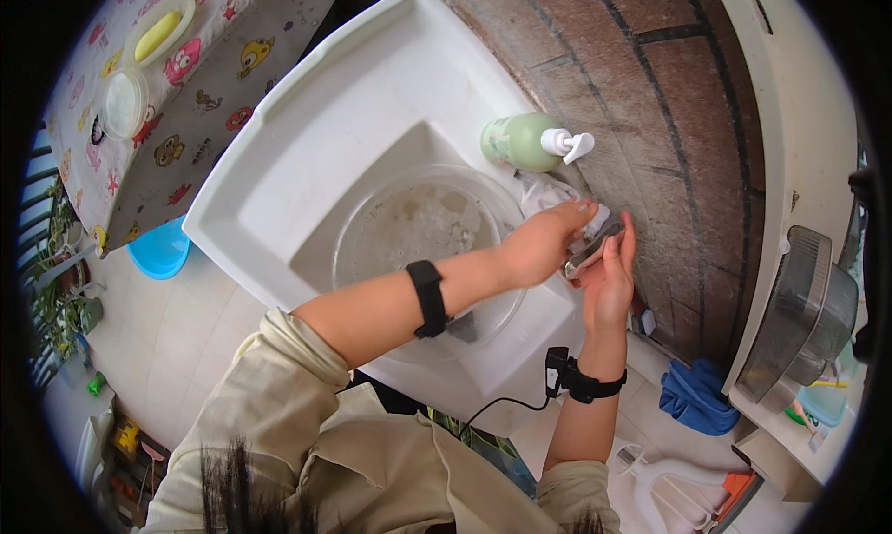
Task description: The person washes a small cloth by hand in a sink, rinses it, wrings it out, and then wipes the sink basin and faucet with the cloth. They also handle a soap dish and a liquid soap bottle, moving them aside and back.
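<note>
My left hand (554, 238) reaches across the sink to its wall-side corner, fingers curled down against a small shiny grey object (582, 256). My right hand (608, 283) cups the same object from the other side, thumb and fingers around it. The hands hide much of it, so I cannot tell exactly what it is. A crumpled pale grey cloth (547, 191) lies just beyond my left hand. Below my left forearm, a clear round plastic basin (337, 248) of cloudy, foamy water stands in the white laundry sink (327, 95). A dark piece (463, 327) shows in the basin.
A green pump bottle (523, 142) stands on the sink edge by the brown tiled wall (669, 136). A cartoon-print cloth (209, 109) at left bears a yellow soap bar (157, 36) in a dish. A blue basin (160, 252) and blue cloth (699, 397) are lower down.
</note>
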`<state>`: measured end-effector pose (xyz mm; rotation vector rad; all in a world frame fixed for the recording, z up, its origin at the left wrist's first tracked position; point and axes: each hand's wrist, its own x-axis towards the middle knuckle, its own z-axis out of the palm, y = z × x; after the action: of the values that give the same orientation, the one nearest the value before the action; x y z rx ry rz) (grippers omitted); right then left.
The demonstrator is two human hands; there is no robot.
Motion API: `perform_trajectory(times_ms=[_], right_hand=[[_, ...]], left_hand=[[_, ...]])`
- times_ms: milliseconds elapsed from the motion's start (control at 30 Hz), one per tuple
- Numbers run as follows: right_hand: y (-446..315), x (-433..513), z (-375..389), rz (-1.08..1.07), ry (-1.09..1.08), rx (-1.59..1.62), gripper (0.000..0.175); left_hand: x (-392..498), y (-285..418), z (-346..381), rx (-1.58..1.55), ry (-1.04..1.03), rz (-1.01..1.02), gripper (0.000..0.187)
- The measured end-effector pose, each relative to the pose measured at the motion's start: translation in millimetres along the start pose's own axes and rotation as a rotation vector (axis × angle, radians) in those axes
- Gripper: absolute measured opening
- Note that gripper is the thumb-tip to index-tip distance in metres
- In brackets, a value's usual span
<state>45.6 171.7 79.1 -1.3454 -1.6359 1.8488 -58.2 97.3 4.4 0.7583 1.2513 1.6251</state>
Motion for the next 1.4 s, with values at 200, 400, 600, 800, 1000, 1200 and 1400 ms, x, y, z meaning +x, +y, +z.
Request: perform_trajectory(times_ms=[200,400,600,800,1000,1200,1400], right_hand=[[-0.3,0.8,4.0,0.0,0.013,0.044,0.056],[-0.4,-0.4,2.4,0.019,0.02,0.043,0.055],[0.0,0.4,0.4,0.036,0.004,-0.015,0.052],[14.6,2.8,-16.0,0.087,-0.039,0.184,0.053],[58.2,-32.1,0.5,0.122,0.037,0.329,0.051],[86.1,-86.9,4.5,0.28,-0.3,0.684,0.063],[74.3,-90.4,-26.8,0.042,0.321,0.407,0.05]], left_hand=[[47.7,-28.1,-16.5,0.117,-0.125,-0.153,0.036],[63.9,-45.7,-4.4,0.452,-0.067,-0.239,0.024],[31.0,-40.6,-13.8,0.268,-0.093,-0.283,0.021],[6.7,-16.8,-31.1,0.211,-0.091,-0.393,0.024],[-33.1,2.8,-38.5,-0.003,0.525,-0.244,0.03],[-124.4,39.0,7.1,0.143,0.13,-0.11,0.046],[-103.1,52.0,-13.4,0.365,-0.174,-0.14,0.045]])
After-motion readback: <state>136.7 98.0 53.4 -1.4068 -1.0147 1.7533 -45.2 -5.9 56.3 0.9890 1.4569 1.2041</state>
